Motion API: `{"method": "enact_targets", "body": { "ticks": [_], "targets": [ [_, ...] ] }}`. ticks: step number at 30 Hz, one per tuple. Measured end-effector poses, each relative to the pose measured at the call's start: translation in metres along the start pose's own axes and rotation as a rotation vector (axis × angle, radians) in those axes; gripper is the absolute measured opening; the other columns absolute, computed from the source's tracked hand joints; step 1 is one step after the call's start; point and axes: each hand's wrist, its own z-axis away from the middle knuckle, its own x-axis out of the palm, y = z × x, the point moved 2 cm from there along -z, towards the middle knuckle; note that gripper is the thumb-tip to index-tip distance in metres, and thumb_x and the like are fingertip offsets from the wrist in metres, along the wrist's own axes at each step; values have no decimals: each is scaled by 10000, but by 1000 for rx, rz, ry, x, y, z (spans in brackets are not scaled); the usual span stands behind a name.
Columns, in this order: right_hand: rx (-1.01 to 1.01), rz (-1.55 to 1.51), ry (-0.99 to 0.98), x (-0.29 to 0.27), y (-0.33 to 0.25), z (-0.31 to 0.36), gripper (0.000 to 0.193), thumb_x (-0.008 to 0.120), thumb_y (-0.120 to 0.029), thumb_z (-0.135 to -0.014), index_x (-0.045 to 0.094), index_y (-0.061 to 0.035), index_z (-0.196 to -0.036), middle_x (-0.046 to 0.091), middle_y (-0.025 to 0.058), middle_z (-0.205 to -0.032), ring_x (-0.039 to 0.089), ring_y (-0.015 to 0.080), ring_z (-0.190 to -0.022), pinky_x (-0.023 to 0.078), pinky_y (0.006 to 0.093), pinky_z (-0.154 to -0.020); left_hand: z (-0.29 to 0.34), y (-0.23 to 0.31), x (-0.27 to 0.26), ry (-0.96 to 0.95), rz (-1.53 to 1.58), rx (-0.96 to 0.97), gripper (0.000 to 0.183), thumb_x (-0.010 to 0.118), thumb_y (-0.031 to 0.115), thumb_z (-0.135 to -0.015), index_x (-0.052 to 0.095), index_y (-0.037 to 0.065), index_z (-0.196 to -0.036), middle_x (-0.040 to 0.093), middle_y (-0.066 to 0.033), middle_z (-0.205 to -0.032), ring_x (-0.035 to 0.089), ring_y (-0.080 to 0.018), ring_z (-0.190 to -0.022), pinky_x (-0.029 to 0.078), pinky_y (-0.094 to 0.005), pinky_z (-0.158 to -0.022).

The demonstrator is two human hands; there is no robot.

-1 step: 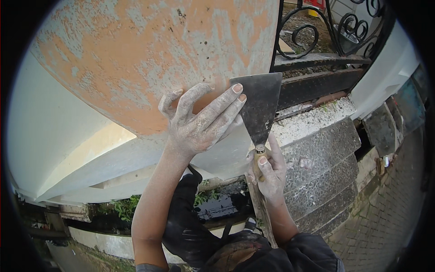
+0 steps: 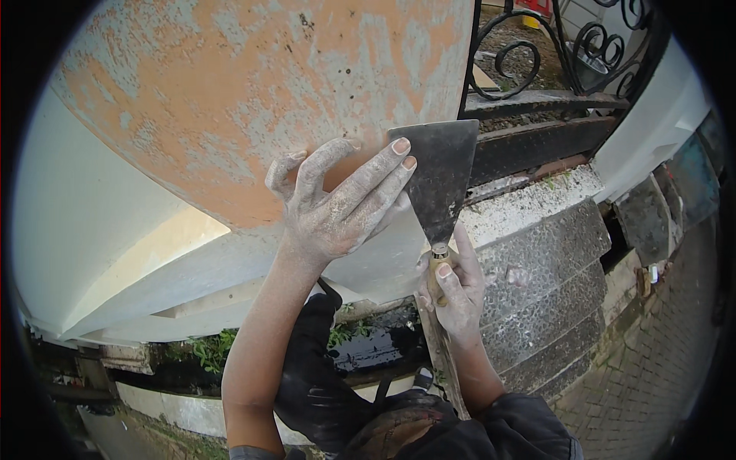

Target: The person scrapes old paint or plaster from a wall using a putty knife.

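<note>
A putty knife (image 2: 440, 176) with a wide dark blade and a short wooden handle points up and away from me. My right hand (image 2: 458, 297) is closed around the handle, its thumb lying along it. White dust covers both hands. My left hand (image 2: 331, 211) has two fingers stretched out, their tips against the left edge of the blade. Its other two fingers are bent and spread near the wall, and its thumb is partly hidden. Behind the hands stands a wall (image 2: 230, 100) with patchy orange paint and grey-white areas.
A black wrought-iron fence (image 2: 537, 146) stands beyond the blade to the right. Stepped speckled slabs (image 2: 537, 284) lie to my right, beside brick paving (image 2: 629, 383). A ditch with dark water (image 2: 376, 349) and green plants (image 2: 215, 351) runs below the wall, near my legs.
The top of the putty knife's blade has shifted very slightly up and right. Both hands keep nearly the same places.
</note>
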Motion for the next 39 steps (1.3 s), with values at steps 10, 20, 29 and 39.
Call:
{"method": "enact_targets", "body": {
  "ticks": [10, 20, 29, 39],
  "targets": [
    [-2, 73, 75, 1, -1, 2, 537, 488, -132, -934, 252, -34, -1407, 593, 79, -843, 447, 37, -526, 382, 182, -456, -3, 2, -2, -1, -26, -1, 342, 652, 449, -691, 669, 320, -1007, 596, 183, -1158, 475, -139, -1002, 220, -392, -941],
    [-34, 104, 56, 4, -8, 7, 520, 474, -108, -934, 262, -30, -1403, 577, 63, -815, 435, 32, -517, 370, 181, -439, -5, 1, -1, 41, 28, -20, 357, 681, 433, -668, 672, 317, -1005, 609, 183, -1132, 484, -143, -999, 220, -386, -937],
    [-46, 93, 61, 0, -6, 6, 528, 479, -104, -932, 257, -43, -1408, 583, 73, -827, 437, 35, -515, 373, 182, -432, -5, 2, 3, 31, 45, -5, 392, 720, 392, -622, 676, 299, -1001, 603, 174, -1147, 491, -158, -998, 254, -383, -891],
    [-40, 58, 47, 1, -5, 5, 523, 474, -93, -932, 262, -55, -1409, 586, 75, -824, 436, 30, -510, 371, 177, -427, -6, 2, 0, -8, 22, 19, 363, 704, 400, -645, 679, 283, -988, 597, 157, -1164, 475, -167, -1027, 248, -390, -907]
  ]
}}
